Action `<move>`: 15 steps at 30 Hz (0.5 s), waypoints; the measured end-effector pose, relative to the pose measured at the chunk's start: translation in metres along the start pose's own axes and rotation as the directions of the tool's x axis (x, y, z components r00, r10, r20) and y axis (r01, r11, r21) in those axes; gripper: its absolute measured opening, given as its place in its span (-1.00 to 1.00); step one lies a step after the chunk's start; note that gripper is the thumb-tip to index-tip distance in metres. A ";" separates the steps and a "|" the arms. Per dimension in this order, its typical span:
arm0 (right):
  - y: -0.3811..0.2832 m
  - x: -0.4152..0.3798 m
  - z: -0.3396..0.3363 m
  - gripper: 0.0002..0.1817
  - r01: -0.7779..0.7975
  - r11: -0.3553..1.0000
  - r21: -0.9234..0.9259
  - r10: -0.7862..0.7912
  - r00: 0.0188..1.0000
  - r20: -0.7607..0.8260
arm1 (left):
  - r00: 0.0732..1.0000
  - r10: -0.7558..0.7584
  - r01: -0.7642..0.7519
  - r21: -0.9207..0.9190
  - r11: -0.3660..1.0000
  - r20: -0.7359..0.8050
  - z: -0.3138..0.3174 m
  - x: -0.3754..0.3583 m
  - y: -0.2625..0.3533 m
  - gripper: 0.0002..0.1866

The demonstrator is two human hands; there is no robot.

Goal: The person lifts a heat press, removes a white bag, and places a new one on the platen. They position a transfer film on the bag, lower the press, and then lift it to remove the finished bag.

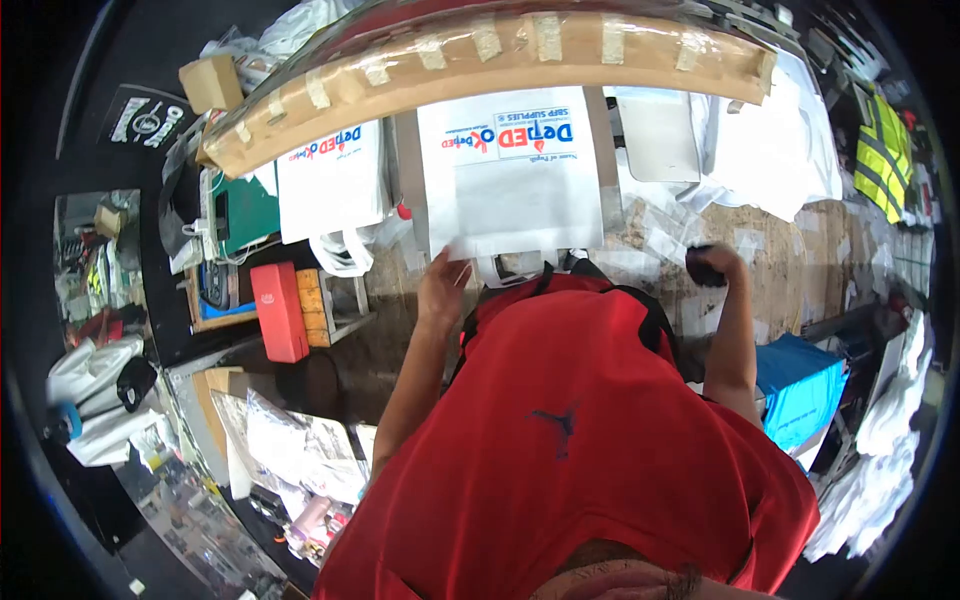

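A white bag printed with blue and red lettering lies flat on a brown board in front of me, its lettering upside down from my side. My left hand is at the bag's near left corner, slightly blurred, with its fingers closed on the edge. A pale handle loop shows beside these fingers. Off to the right, my right hand is closed around a small dark rounded object, whose kind I cannot make out. This hand is over the worn, tape-marked wooden surface, apart from the bag.
A long taped cardboard beam spans the far side. More printed white bags are stacked at left, near a red box. White sheets lie at far right. A blue bag stands by my right elbow.
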State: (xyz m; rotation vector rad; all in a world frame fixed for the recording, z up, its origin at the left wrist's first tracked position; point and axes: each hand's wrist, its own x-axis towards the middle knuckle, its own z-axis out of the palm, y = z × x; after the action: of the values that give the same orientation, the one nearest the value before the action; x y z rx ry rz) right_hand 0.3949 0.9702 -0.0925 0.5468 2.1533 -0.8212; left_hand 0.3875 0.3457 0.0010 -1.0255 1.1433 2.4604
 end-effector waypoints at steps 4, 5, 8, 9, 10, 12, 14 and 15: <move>-0.141 -0.010 -0.031 -0.54 0.292 0.806 0.515 -0.205 0.954 -0.220 | 0.998 0.052 -0.061 0.239 0.969 0.042 0.032 -0.007 -0.015 -0.62; -0.161 0.004 -0.034 -0.55 0.373 0.808 0.456 -0.206 0.904 -0.375 | 0.982 0.163 -0.186 0.353 0.917 0.093 0.041 -0.008 -0.020 -0.62; -0.164 0.100 -0.040 -0.02 0.262 0.946 -0.190 -0.319 0.655 -0.685 | 0.919 0.370 -0.392 0.442 0.807 0.139 0.057 -0.005 -0.023 -0.75; -0.189 0.084 -0.042 0.18 0.056 0.955 -0.292 -0.254 0.662 -0.705 | 0.921 0.381 -0.379 0.420 0.825 0.083 0.066 -0.007 -0.018 -0.77; -0.212 0.063 -0.039 0.06 0.172 0.932 -0.320 -0.362 0.529 -0.768 | 0.912 0.405 -0.395 0.406 0.824 0.065 0.069 -0.008 -0.006 -0.77; -0.267 0.012 -0.041 -0.16 0.348 0.915 -0.202 -0.391 0.651 -0.650 | 0.937 0.349 -0.303 0.526 0.794 0.013 0.070 -0.019 0.021 -0.77; -0.295 -0.015 -0.012 -0.34 0.526 0.844 -0.103 -0.523 0.764 -0.377 | 0.860 0.503 -0.485 0.436 0.758 0.081 0.054 -0.011 0.041 -0.76; -0.322 -0.057 0.003 -0.33 0.501 0.860 0.097 -0.499 0.865 -0.040 | 0.840 0.540 -0.503 0.464 0.729 0.062 0.044 -0.004 0.055 -0.76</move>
State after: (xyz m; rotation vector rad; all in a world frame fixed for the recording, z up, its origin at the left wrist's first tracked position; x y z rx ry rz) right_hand 0.2387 0.7352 0.0721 0.0260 2.3076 -1.2160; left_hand 0.3423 0.3426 0.0550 -0.7179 2.1739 2.3123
